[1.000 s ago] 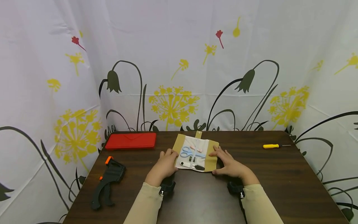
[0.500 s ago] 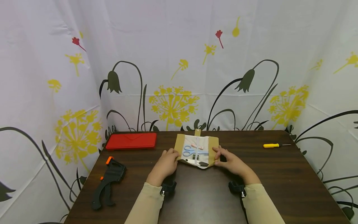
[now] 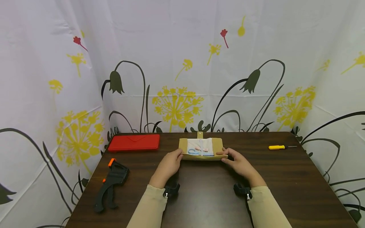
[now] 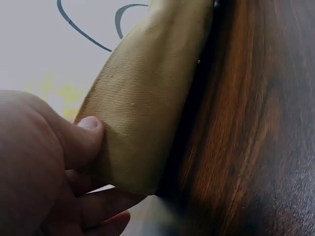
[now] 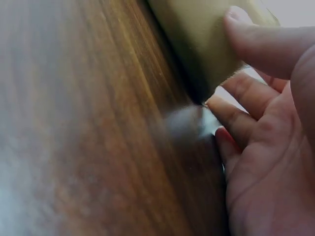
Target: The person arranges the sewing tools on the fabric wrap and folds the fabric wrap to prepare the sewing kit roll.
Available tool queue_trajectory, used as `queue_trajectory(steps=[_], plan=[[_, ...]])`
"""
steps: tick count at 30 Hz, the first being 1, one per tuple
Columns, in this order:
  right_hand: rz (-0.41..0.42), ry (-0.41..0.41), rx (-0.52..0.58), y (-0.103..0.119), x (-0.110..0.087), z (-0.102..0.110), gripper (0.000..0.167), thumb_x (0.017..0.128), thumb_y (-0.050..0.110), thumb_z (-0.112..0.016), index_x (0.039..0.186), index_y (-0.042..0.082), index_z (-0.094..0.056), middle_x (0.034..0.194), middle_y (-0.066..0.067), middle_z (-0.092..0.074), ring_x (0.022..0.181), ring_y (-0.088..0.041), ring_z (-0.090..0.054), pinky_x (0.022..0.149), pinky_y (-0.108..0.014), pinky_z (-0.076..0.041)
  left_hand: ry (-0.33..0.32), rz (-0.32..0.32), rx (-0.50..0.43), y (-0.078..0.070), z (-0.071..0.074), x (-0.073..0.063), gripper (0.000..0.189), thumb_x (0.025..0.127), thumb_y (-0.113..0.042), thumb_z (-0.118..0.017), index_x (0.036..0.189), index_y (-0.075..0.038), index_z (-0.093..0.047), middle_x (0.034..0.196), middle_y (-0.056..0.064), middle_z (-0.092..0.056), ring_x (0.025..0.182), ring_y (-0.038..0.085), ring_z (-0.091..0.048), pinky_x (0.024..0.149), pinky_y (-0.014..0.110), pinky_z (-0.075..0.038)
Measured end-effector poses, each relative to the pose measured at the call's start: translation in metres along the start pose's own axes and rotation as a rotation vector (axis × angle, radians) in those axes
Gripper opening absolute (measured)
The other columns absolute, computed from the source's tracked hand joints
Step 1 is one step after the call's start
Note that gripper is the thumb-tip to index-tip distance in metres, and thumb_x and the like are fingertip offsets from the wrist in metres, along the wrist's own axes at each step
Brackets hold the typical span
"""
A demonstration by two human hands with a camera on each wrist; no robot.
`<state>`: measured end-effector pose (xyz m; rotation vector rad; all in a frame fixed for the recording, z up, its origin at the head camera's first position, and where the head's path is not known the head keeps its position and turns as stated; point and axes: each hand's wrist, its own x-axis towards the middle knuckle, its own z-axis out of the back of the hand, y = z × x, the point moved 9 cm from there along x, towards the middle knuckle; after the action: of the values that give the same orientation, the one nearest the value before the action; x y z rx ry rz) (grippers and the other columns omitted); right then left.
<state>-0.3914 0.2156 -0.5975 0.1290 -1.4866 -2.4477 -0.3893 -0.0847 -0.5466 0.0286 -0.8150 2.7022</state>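
Observation:
Between both hands, a tan fabric sewing kit lies on the table with its near edge folded up and its snap tab pointing away. On its white lining, blue-handled scissors and a small pinkish item sit under a pale strap; the folded edge hides the lower contents. My left hand pinches the kit's near left corner, thumb on the tan cloth in the left wrist view. My right hand pinches the near right corner, its thumb on the outer cloth in the right wrist view.
A red case lies at the table's back left. Nearer on that side is a black clamp with orange tips. On the right lies a yellow-handled screwdriver. A flowered curtain hangs behind the dark wooden table.
The kit's near edge has been lifted and folded away from me, covering the white-and-black tool and part of the scissors. Both hands have gone from resting at its sides to pinching its near corners.

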Motion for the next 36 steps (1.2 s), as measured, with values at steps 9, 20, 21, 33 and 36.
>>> queue_trajectory(steps=[9, 20, 21, 33, 36], plan=[[-0.016, -0.101, 0.112, -0.003, 0.000, 0.010, 0.019, 0.101, 0.014, -0.077, 0.107, 0.005, -0.062, 0.083, -0.002, -0.059, 0.071, -0.010, -0.052, 0.062, -0.023, -0.041, -0.045, 0.010, -0.055, 0.000, 0.006, 0.000, 0.012, 0.110, -0.019, -0.063, 0.099, -0.016, -0.062, 0.070, -0.002, -0.047, 0.065, 0.018, -0.048, 0.061, 0.033, -0.039], [-0.025, -0.064, 0.097, -0.003, -0.001, 0.008, 0.025, 0.097, 0.016, -0.083, 0.109, 0.005, -0.063, 0.088, -0.002, -0.064, 0.074, -0.010, -0.057, 0.065, -0.023, -0.047, 0.104, -0.139, -0.044, -0.010, -0.005, -0.001, 0.024, 0.095, -0.020, -0.085, 0.101, -0.017, -0.061, 0.084, -0.003, -0.061, 0.078, 0.015, -0.055, 0.075, 0.034, -0.047], [-0.025, -0.049, 0.069, -0.003, -0.001, 0.007, 0.028, 0.095, 0.019, -0.086, 0.110, 0.006, -0.065, 0.093, -0.003, -0.067, 0.079, -0.011, -0.059, 0.069, -0.024, -0.049, 0.098, -0.141, -0.044, -0.011, -0.004, -0.002, 0.024, 0.097, -0.021, -0.083, 0.101, -0.017, -0.060, 0.083, -0.002, -0.062, 0.077, 0.016, -0.056, 0.074, 0.035, -0.048], [-0.035, 0.008, -0.006, -0.003, -0.003, 0.001, 0.048, 0.091, 0.037, -0.090, 0.132, 0.017, -0.076, 0.124, -0.001, -0.078, 0.109, -0.018, -0.067, 0.102, -0.037, -0.054, -0.012, -0.095, -0.071, -0.012, 0.005, -0.006, 0.014, 0.106, -0.021, -0.070, 0.109, -0.017, -0.057, 0.075, 0.000, -0.056, 0.071, 0.022, -0.055, 0.066, 0.038, -0.045], [-0.006, -0.027, 0.023, -0.002, -0.002, 0.004, 0.041, 0.092, 0.035, -0.089, 0.127, 0.016, -0.077, 0.117, -0.003, -0.079, 0.103, -0.017, -0.069, 0.095, -0.033, -0.056, -0.019, -0.074, -0.076, -0.011, 0.004, -0.005, 0.013, 0.107, -0.023, -0.069, 0.110, -0.018, -0.057, 0.074, -0.002, -0.052, 0.069, 0.021, -0.054, 0.064, 0.037, -0.043]])
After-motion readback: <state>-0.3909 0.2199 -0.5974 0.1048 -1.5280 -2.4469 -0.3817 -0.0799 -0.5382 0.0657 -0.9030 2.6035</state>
